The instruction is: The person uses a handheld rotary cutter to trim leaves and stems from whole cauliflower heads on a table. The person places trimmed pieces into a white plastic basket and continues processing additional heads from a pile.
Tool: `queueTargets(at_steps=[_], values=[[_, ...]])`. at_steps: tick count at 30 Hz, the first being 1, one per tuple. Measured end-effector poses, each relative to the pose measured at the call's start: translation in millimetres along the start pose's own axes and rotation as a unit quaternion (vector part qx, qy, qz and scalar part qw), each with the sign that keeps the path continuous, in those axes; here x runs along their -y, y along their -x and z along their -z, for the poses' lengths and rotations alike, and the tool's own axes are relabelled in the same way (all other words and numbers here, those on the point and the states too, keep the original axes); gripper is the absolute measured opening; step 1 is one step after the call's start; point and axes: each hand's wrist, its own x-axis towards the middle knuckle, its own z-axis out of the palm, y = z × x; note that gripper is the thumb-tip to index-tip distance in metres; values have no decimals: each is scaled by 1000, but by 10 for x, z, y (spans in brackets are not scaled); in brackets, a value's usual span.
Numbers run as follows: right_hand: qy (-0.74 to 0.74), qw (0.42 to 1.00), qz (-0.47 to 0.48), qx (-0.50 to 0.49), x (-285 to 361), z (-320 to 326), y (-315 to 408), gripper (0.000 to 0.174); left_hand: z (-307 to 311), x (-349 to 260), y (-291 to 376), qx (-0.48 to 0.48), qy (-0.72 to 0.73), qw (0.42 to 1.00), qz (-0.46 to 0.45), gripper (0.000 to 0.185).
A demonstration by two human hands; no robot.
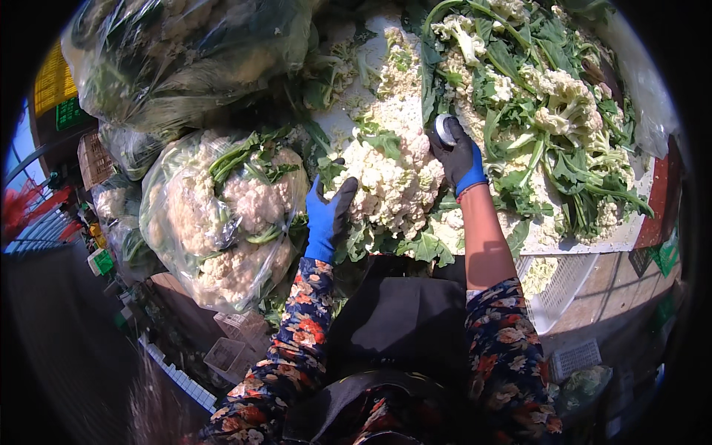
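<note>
A large cauliflower head (389, 181) with green leaves around it lies before me at the table's near edge. My left hand (328, 217), in a blue glove with a dark palm, is at its left side with thumb and fingers spread. Whether the fingertips press on the curds cannot be told. On the other side, my right hand (460, 158) wears a matching glove and grips a small tool with a round silvery end (443, 129). The rest of that tool is hidden by the hand and the cauliflower.
Cut leaves and florets (562, 111) are heaped on the white tabletop (589, 239) at right. Clear plastic bags of cauliflower (222, 217) crowd the left, with another large bag (189, 55) above. A white crate (556, 289) sits below the table's right side.
</note>
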Motion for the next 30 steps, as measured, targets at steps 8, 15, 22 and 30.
queueTargets(at_steps=[8,15,22,30], values=[[173,984,40,13,-45,163,-141,30,-181,-1,-58,-104,-170,972,-124,71],[174,981,79,26,-274,164,-89,38,-815,264,627,-71,-594,792,-125,120],[384,917,42,97,-332,474,252,40,-93,-14,-800,17,-591,784,-189,86],[547,821,91,135,-389,-70,-433,34,182,162,-1423,67,-476,831,-280,54]])
